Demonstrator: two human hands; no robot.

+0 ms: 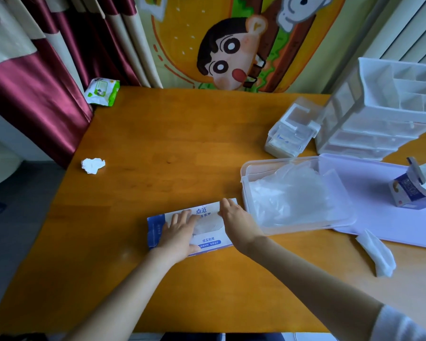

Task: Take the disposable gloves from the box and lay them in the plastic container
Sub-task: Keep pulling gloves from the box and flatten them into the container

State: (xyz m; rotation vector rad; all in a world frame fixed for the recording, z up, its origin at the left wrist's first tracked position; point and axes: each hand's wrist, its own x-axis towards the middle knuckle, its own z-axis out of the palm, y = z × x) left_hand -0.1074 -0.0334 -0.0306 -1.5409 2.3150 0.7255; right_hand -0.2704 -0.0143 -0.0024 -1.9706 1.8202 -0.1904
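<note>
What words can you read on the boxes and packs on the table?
"点范": top of the glove box.
"结实耐用": lower on the same box.
Line under "点范": partly hidden by the right hand.
Blue labels on the box: too small to read.
Print on the small carton: blurred.
Print on the green pack: too small.

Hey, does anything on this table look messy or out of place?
A crumpled tissue lies loose on the table's left side, and a torn-open small carton sits on the container's lid. Nothing else stands out.
</note>
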